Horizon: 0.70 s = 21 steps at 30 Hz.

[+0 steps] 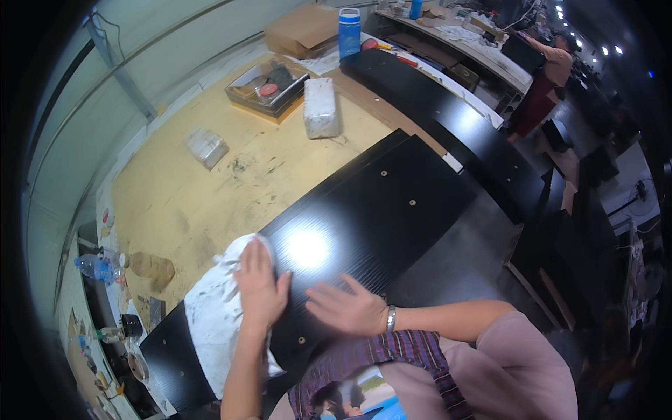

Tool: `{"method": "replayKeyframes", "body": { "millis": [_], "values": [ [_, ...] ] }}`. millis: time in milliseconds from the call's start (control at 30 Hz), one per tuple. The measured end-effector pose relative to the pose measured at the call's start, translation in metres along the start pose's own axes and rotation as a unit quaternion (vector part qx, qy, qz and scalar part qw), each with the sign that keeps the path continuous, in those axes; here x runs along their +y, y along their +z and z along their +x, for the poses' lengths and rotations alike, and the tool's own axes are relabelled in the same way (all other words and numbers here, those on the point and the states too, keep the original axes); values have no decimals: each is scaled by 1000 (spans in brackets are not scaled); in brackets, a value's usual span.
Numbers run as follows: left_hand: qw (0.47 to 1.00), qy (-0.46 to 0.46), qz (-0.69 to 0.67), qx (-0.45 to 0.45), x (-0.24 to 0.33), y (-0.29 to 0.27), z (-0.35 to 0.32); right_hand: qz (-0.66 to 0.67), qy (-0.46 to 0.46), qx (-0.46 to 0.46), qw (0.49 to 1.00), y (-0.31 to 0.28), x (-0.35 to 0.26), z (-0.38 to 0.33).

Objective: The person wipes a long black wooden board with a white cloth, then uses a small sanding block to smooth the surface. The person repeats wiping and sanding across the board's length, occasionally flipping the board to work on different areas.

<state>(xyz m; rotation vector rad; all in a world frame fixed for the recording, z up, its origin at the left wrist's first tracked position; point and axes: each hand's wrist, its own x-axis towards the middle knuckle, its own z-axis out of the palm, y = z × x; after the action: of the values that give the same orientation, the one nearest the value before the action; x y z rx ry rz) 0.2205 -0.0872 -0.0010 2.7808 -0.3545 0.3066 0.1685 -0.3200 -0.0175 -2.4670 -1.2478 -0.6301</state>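
A long black panel [350,210] with a glossy, finely grooved surface and several small metal fittings lies in front of me. Spread over its left part is a crumpled white cloth [217,329]. My left hand [262,287] rests flat on the cloth's upper right edge, fingers stretched out and thumb apart. Just to the right, my right hand [348,306] is at the panel's near side with its fingers spread, holding nothing. It is slightly blurred, so I cannot tell whether it touches the surface.
Beyond the panel, the yellowish worktop [203,203] bears an open box [268,89], a white-wrapped block [320,108] and a clear-wrapped block [206,147]. A blue bottle [349,35] stands farther back. More black panels [448,115] lie at right. A person [553,77] works far right.
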Motion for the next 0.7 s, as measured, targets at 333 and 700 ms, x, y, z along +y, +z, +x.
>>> {"method": "replayKeyframes", "body": {
  "millis": [333,700],
  "values": [
    [957,220,-131,-137,74,17,59,33,-27,45,998,-1,2,-5],
    [990,-139,9,37,-166,-78,-125,42,64,38,996,-10,-20,5]
  ]
}}
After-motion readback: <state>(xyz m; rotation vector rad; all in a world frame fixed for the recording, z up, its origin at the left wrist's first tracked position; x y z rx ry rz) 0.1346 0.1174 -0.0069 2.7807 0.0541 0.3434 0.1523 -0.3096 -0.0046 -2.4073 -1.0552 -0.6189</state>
